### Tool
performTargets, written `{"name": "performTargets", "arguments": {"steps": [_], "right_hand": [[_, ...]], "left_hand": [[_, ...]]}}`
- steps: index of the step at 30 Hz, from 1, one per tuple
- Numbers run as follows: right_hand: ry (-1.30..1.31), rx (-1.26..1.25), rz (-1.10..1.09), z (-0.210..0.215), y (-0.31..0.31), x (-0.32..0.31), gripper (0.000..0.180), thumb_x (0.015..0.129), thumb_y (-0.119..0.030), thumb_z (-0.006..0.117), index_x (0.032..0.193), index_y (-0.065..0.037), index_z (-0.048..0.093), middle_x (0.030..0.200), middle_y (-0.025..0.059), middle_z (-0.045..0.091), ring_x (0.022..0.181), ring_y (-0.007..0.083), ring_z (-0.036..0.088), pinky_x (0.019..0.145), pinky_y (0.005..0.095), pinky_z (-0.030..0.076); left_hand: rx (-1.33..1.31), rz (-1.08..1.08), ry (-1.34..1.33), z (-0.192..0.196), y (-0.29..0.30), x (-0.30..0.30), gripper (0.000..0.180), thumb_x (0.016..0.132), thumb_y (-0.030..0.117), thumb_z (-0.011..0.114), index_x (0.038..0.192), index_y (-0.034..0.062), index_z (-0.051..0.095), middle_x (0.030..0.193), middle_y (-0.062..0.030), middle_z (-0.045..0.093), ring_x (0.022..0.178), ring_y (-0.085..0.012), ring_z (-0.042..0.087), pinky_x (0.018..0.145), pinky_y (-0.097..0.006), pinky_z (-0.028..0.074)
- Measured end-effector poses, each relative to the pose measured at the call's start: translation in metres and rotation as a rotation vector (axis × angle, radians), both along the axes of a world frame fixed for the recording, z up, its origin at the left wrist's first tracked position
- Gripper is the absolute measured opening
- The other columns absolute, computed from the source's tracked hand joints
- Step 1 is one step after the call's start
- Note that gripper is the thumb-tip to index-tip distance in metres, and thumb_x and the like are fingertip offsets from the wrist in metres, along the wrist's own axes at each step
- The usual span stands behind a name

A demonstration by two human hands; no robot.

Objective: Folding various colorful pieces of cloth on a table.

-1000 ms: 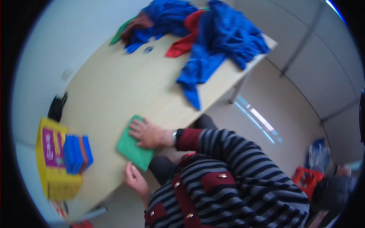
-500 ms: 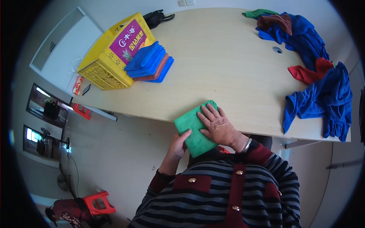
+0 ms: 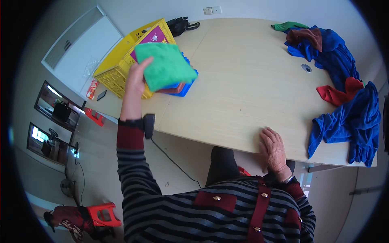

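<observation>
My left hand grips a folded green cloth by its near left side, thumb on top. It is raised over a stack of folded blue and brown cloths, hiding most of that stack and part of the yellow crate beside it. Over at the table's front edge, my right hand rests with its fingers extended and holds nothing. Loose blue cloths lie crumpled to its right, with a red cloth among them.
More crumpled cloths, with a brown cloth on top, lie at the far right of the table. A black bag sits behind the crate. A dark cable hangs from my left wrist. Another person is at the lower left by a red stool.
My left hand has carried the folded green cloth away from my body, left and forward to above the stack. My right hand has let go of it and moved right to the table edge.
</observation>
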State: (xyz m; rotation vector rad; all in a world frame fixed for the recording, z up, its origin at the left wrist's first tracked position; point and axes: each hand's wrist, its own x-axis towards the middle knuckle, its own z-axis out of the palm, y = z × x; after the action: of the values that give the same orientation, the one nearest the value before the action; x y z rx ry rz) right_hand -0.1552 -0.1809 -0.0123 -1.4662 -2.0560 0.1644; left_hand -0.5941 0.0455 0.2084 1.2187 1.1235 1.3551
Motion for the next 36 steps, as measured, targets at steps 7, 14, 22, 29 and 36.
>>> {"name": "performTargets", "arguments": {"steps": [7,14,22,29,36], "right_hand": [[-0.028,0.023,-0.062,0.002,0.002,-0.006,0.04,0.085,-0.013,0.065,0.124,-0.003,0.06,0.132,0.0148,0.058,0.13,0.0338,0.049,0.112,0.0461,0.037],[-0.055,0.018,-0.069,0.002,0.003,-0.005,0.041,0.083,-0.013,0.065,0.123,-0.003,0.06,0.132,0.0145,0.058,0.129,0.033,0.05,0.111,0.0458,0.038],[-0.065,0.055,-0.099,0.004,-0.003,-0.007,0.039,0.083,-0.012,0.065,0.121,-0.002,0.06,0.13,0.0153,0.058,0.127,0.0339,0.051,0.109,0.0462,0.039],[0.098,0.269,0.012,-0.001,0.008,-0.013,0.02,0.084,-0.013,0.062,0.1,-0.001,0.06,0.115,0.0152,0.06,0.117,0.0336,0.054,0.102,0.0436,0.042],[0.299,0.221,-0.303,0.011,-0.004,0.086,0.01,0.081,-0.012,0.067,0.091,-0.007,0.068,0.096,0.0118,0.068,0.094,0.0322,0.065,0.084,0.0415,0.052]], "left_hand": [[-0.114,0.241,-0.451,-0.076,0.129,-0.05,0.044,0.093,0.021,0.069,0.132,0.0065,0.053,0.127,-0.0121,0.062,0.114,-0.028,0.063,0.092,-0.045,0.056],[-0.328,0.34,-0.477,-0.133,0.139,-0.077,0.038,0.093,0.019,0.069,0.127,0.0067,0.056,0.121,-0.0117,0.065,0.105,-0.0277,0.065,0.088,-0.041,0.057],[-0.386,0.409,-0.461,-0.133,0.116,-0.085,0.035,0.096,0.021,0.064,0.123,0.0006,0.054,0.116,-0.0191,0.063,0.106,-0.0302,0.064,0.089,-0.039,0.057],[-0.141,0.286,-0.448,-0.174,0.08,-0.125,0.019,0.096,0.022,0.061,0.101,0.0045,0.058,0.089,-0.0087,0.064,0.079,-0.0204,0.063,0.07,-0.031,0.056],[-0.244,-0.327,0.14,-0.207,-0.097,0.203,0.011,0.097,0.017,0.064,0.092,0.0066,0.062,0.077,-0.0029,0.064,0.063,-0.0083,0.059,0.058,-0.02,0.047]]}}
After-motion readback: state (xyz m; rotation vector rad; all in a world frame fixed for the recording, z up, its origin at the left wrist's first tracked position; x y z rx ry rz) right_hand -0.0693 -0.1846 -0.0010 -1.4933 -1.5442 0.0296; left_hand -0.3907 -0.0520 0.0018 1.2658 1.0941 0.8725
